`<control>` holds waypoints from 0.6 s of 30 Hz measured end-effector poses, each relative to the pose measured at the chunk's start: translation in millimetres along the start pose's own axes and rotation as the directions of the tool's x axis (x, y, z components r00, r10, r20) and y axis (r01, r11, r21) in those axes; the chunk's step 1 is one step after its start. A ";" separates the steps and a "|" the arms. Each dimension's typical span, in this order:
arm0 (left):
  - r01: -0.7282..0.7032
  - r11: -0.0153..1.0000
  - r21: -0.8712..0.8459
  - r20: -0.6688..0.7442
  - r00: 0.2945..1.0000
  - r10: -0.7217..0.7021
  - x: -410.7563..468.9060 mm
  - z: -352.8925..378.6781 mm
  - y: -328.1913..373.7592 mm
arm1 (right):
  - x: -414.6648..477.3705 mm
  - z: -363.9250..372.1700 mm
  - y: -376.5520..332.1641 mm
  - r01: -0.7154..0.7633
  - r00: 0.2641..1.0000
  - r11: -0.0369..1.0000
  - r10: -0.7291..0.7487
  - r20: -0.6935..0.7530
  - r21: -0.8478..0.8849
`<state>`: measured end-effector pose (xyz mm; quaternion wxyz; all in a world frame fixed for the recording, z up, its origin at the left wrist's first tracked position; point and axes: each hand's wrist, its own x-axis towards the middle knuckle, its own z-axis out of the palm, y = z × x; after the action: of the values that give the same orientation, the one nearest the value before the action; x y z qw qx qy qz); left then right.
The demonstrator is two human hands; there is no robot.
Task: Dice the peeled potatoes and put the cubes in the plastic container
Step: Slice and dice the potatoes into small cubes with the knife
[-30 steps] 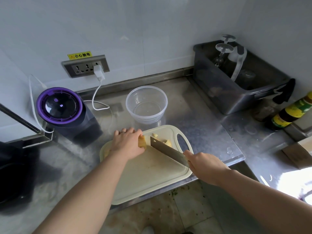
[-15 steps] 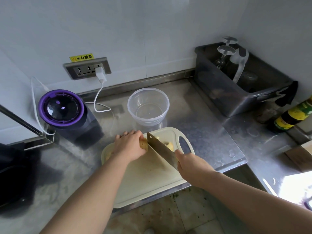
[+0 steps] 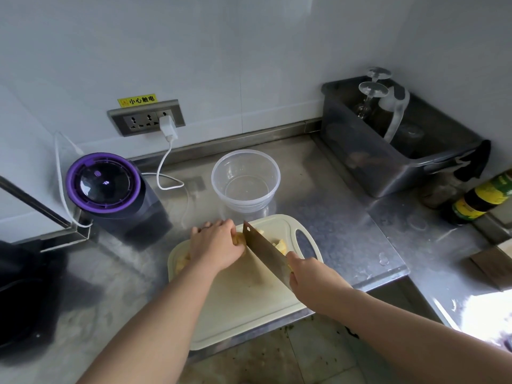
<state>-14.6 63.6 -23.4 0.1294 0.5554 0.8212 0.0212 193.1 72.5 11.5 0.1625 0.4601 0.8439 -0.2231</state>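
A cream cutting board [image 3: 241, 306] lies at the counter's front edge. My left hand [image 3: 217, 246] presses down on a yellow peeled potato [image 3: 239, 239], most of it hidden under my fingers. My right hand [image 3: 313, 281] grips the handle of a cleaver [image 3: 264, 249], whose blade stands on the board right beside my left fingertips. Cut potato pieces [image 3: 279, 245] lie to the right of the blade, and more pieces [image 3: 181, 263] show left of my wrist. The clear plastic container [image 3: 246, 180] stands just behind the board, with nothing in it.
A purple-lidded appliance [image 3: 106, 187] stands at the left, its white cable [image 3: 163, 167] plugged into the wall socket. A dark bin with upturned glasses [image 3: 393, 145] sits at the back right, with a sauce bottle [image 3: 482, 198] beside it. A dark object [image 3: 25, 295] fills the near left.
The cleaver has shifted left and come down next to my left fingers. My right hand moved closer to the board with it. My left hand stayed on the potato.
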 end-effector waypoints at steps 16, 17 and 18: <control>-0.011 0.983 0.184 0.045 0.999 0.003 6.4 1.6 16.3 | -7.8 -18.6 -0.8 0.205 0.977 0.945 -0.180 0.117 -0.254; -0.019 0.975 0.223 0.056 0.998 0.007 7.1 2.4 18.2 | -10.6 -21.9 -2.4 0.225 0.970 0.926 -0.185 0.156 -0.304; -0.024 0.968 0.250 0.065 0.998 0.008 7.4 3.6 20.0 | -11.1 -23.0 -2.0 0.235 0.967 0.912 -0.184 0.177 -0.336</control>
<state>1.8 77.6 -24.7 0.0840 0.5743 0.8082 -0.0996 195.6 75.8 36.8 0.2770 0.3131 0.9010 -0.1158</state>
